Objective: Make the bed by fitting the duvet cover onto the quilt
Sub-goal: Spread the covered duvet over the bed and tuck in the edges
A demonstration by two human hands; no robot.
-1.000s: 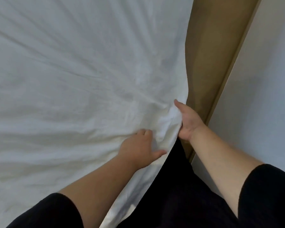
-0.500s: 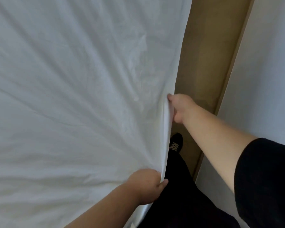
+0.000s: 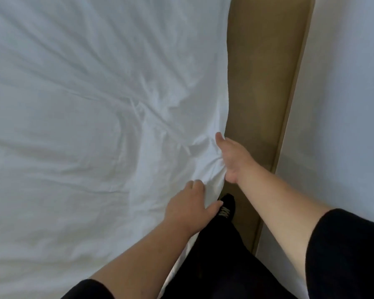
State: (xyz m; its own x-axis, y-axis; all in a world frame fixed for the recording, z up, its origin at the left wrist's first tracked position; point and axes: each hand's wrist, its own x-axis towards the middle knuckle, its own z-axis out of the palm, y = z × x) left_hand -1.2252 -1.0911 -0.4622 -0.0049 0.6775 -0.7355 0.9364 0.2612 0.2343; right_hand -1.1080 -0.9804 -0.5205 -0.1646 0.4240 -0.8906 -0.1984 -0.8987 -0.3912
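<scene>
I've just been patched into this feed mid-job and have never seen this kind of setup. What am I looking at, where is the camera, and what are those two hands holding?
There is no machine here. The one picture comes from a wide-angle camera worn on a person's head, looking down along their own bare arms. The large creased white fabric bedding fills most of the view. The right hand grips its bunched side edge, thumb on top. The left hand grips the same edge nearer the body; its grip is partly hidden in the fabric. Beside the bed runs a tan floor strip, then a pale wall. A black laced shoe and black trousers show below.
</scene>
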